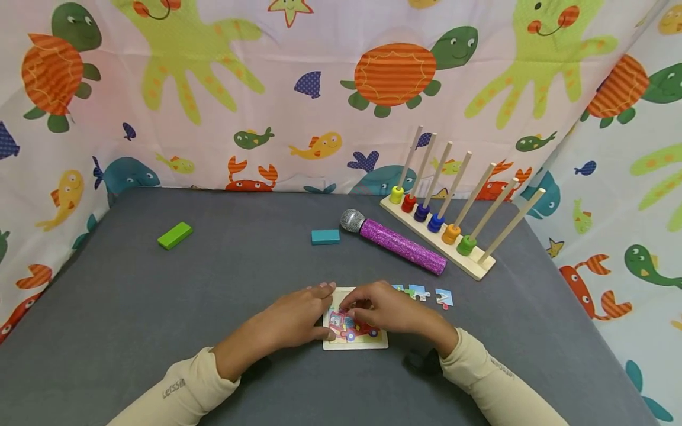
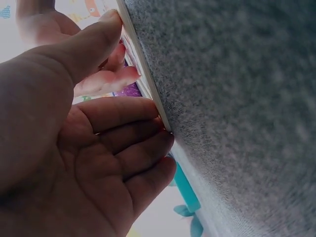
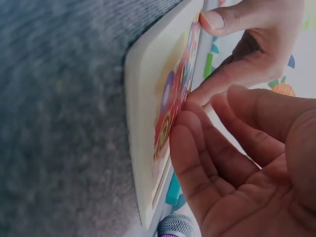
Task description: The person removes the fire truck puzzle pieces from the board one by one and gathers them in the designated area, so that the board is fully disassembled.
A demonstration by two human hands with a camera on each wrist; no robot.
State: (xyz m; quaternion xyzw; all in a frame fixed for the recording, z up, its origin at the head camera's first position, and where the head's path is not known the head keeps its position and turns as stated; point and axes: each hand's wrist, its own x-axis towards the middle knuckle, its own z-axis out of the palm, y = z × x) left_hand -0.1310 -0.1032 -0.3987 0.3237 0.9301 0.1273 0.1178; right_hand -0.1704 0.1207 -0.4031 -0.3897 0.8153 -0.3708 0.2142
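A small wooden-framed jigsaw puzzle [image 1: 354, 345] with a red vehicle picture lies flat on the grey table. My left hand [image 1: 296, 318] rests at its left side, thumb on the frame near the lower left corner and fingertips along the upper left edge. In the left wrist view, the left fingers [image 2: 133, 153] lie fairly straight against the frame's edge. Over the puzzle's upper right is my right hand [image 1: 385, 309], its loosely bent fingertips touching the picture. In the right wrist view, the fingers [image 3: 190, 163] meet the picture surface, with no loose piece showing between them.
Several loose jigsaw pieces [image 1: 444, 297] lie beyond the right hand. Farther back are a teal block [image 1: 325, 237], a purple glitter microphone [image 1: 403, 245] and a wooden peg stand [image 1: 469, 266] with coloured rings. A green block [image 1: 175, 235] lies at the left. A patterned curtain hangs behind the table.
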